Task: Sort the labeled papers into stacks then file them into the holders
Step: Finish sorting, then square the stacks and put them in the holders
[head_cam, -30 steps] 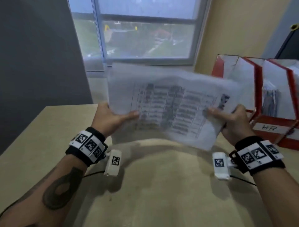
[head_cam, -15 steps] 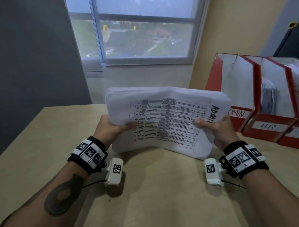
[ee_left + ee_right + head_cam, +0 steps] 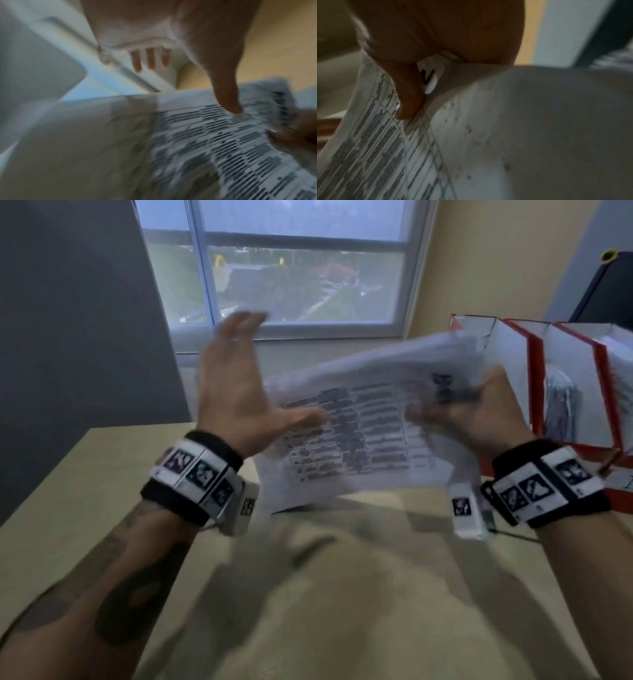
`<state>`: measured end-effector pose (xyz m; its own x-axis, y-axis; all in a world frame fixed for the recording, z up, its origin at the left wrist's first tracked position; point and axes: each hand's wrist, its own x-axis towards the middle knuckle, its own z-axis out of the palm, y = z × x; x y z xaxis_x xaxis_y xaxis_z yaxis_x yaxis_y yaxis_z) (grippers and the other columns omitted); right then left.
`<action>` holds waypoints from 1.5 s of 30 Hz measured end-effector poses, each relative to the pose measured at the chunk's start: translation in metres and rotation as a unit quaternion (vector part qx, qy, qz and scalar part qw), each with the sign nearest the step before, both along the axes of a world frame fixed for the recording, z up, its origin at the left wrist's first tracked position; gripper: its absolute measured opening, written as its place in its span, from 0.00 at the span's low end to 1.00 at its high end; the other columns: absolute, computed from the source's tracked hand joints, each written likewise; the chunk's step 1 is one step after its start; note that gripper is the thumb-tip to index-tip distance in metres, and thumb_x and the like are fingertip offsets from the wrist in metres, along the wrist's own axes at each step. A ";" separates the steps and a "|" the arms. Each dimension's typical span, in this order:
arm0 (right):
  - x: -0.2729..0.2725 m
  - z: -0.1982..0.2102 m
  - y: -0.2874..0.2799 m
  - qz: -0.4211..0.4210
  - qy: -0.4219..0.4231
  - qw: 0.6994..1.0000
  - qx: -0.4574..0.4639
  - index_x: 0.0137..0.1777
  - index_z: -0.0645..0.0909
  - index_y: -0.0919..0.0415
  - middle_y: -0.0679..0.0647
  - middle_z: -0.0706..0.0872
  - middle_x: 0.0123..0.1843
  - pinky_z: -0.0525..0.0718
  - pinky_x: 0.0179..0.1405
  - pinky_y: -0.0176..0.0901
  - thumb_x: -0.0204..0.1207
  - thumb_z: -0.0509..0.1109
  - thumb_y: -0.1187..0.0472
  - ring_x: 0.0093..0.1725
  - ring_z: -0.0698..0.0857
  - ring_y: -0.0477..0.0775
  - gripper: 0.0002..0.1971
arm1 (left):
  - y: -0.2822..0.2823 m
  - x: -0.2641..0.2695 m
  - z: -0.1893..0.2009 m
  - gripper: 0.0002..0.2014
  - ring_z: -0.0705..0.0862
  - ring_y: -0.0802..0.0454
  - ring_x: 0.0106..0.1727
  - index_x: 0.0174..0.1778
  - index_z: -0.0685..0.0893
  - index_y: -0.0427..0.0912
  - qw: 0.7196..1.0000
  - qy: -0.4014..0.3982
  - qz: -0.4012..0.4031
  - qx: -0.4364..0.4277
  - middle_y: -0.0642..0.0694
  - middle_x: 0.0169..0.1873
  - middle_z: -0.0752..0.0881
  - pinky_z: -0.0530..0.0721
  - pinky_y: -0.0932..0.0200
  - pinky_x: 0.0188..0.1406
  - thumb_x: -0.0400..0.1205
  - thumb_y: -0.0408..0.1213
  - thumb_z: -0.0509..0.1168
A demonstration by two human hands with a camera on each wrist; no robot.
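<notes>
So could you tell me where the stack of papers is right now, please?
In the head view the stack of papers is in the air above the table, right of centre, gripped by the right hand near the red holders.

We note white papers [image 3: 370, 426] printed with a dark grey ruled table, red holders [image 3: 534, 378] with white insides, a pale beige table [image 3: 325, 594], and black wristbands [image 3: 195, 474] bearing black-and-white square markers.

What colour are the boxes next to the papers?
Red outside, white inside: the holders, clearest in the head view.
</notes>
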<state>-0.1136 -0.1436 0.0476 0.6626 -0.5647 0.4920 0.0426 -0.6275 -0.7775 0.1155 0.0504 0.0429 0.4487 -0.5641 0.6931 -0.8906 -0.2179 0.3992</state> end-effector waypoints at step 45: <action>-0.032 -0.002 0.018 0.045 0.155 0.978 -0.129 0.86 0.69 0.41 0.34 0.72 0.84 0.68 0.85 0.43 0.74 0.85 0.62 0.83 0.70 0.34 0.44 | -0.057 -0.025 -0.094 0.22 0.87 0.38 0.36 0.44 0.84 0.27 0.736 0.607 -0.299 -0.026 0.29 0.39 0.87 0.90 0.41 0.41 0.70 0.41 0.85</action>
